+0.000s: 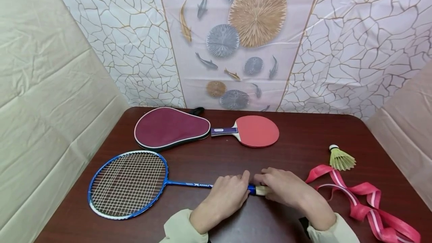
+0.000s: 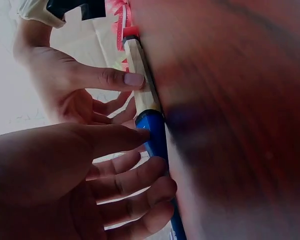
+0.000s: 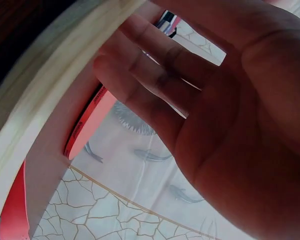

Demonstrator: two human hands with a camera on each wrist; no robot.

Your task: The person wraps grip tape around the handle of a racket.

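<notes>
A blue badminton racket (image 1: 189,184) lies across the table, its strung head at the left. My left hand (image 1: 227,192) grips it around the blue cone above the handle; the left wrist view shows thumb and fingers on either side. The handle (image 2: 136,62) is pale bare wood with dark bands. Over that handle is my right hand (image 1: 287,186), thumb on one face and fingers on the far side. In the right wrist view its fingers (image 3: 140,95) bend slightly beside the wood. A pink-and-white tape (image 1: 366,205) lies in loose coils to the right; whether it touches the handle's end is hidden.
A yellow shuttlecock (image 1: 341,158) lies beyond the tape. Toward the back are a red table tennis bat (image 1: 257,131) and a maroon bat case (image 1: 172,127), close together. Patterned cloth (image 1: 216,18) hangs behind the dark wooden table (image 1: 290,151), with pale cloth at both sides.
</notes>
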